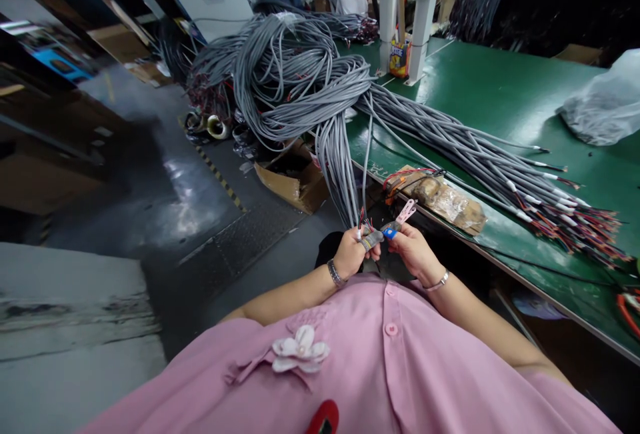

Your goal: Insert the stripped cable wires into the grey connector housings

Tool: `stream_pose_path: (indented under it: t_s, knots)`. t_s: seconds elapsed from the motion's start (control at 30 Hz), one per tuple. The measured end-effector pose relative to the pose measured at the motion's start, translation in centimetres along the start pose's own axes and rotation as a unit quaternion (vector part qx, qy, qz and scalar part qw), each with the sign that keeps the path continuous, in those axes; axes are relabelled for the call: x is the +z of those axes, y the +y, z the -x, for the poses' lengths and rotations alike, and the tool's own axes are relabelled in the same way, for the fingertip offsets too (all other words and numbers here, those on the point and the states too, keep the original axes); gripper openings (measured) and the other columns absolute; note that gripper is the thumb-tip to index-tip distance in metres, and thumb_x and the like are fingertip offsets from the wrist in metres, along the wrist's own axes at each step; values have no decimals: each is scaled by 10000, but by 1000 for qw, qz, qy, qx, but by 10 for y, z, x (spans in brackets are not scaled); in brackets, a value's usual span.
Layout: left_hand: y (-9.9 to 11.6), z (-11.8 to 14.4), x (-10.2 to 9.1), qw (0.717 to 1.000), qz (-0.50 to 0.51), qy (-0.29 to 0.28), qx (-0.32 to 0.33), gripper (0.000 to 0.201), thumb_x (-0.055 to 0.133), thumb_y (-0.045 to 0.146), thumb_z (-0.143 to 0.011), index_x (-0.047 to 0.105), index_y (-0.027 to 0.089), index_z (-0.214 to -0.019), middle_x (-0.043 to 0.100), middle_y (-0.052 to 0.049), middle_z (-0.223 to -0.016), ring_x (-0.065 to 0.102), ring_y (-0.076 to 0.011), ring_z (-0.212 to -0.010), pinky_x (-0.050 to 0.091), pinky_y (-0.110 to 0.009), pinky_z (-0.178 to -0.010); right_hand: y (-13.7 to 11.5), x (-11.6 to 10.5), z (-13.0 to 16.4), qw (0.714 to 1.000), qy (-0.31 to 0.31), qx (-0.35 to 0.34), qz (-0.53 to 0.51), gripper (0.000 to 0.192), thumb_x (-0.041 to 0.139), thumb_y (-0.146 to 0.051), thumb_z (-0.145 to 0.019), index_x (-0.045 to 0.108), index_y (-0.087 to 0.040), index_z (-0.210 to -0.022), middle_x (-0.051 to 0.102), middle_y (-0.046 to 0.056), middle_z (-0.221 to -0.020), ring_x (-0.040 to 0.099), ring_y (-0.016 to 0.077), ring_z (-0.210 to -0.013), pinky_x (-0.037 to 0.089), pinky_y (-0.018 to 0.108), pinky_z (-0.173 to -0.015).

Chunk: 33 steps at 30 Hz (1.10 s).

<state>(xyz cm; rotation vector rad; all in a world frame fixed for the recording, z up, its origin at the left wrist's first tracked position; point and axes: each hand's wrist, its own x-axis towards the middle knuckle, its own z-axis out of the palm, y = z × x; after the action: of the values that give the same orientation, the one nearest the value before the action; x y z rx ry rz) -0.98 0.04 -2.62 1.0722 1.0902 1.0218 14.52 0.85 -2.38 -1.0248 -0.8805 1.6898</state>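
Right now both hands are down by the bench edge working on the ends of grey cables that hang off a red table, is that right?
Not quite: the table is green, not red. The head view shows the left hand and right hand close together at the bench edge, on the ends of the grey cables hanging off it.

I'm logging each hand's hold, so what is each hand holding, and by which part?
The left hand pinches the stripped end of a grey cable hanging off the bench. The right hand holds a small pink-handled tool by its lower end; its grip is partly hidden.

Wire ends (364, 221) behind fingers (367, 242)
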Motion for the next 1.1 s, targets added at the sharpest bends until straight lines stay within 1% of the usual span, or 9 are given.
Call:
stream_pose_path:
  t_s: [0.17,0.33,0.57,0.67,0.73,0.9,1.1]
  knots:
    - [-4,-1,0,999,2,27,18,303,651,427,-777,562,141,-730,625,-3,-560,568,-97,-426,335,-193,-401,4,1,2,999,33,-19,1,229,754,-351,-695,605,-184,-743,518,-41,-598,416,90,-535,330,247,-546]
    - [-4,-2,-1,999,4,31,24,274,633,398,-794,551,148,-719,608,10,-539,555,-89,-413,331,-191,-400,7,0,1,999,49,-17,-3,248,774,-360,-674,612,-187,-747,515,-37,-607,408,94,-535,339,252,-543]
    - [-5,-1,0,999,6,40,24,263,636,399,-780,556,152,-743,611,16,-549,551,-85,-411,329,-188,-399,8,-2,3,999,41,-8,-17,242,777,-339,-661,614,-183,-750,512,-44,-599,411,87,-530,355,247,-548]
    - [-6,-1,0,999,3,43,22,268,635,407,-780,553,154,-749,610,16,-550,549,-86,-410,330,-189,-395,4,0,5,999,37,-1,-18,260,768,-371,-679,629,-190,-804,520,-38,-607,436,97,-548,368,248,-555]
    - [-7,-1,1,999,-4,41,26,276,624,410,-792,553,151,-732,604,14,-546,548,-87,-411,332,-190,-394,1,1,5,999,32,-9,-15,265,765,-381,-687,634,-193,-820,528,-34,-620,442,98,-558,372,248,-560]
    - [-5,1,2,999,-13,38,32,267,624,396,-794,562,146,-724,605,9,-549,549,-85,-414,338,-190,-397,1,3,4,998,51,-22,-9,264,782,-379,-667,621,-187,-750,535,-35,-633,422,87,-544,359,248,-553]
    - [-1,3,2,998,-4,60,26,253,645,388,-758,566,148,-748,618,10,-561,558,-86,-417,336,-188,-400,8,3,6,997,72,-2,-30,306,803,-389,-635,585,-183,-696,505,-49,-585,404,84,-514,350,250,-535]
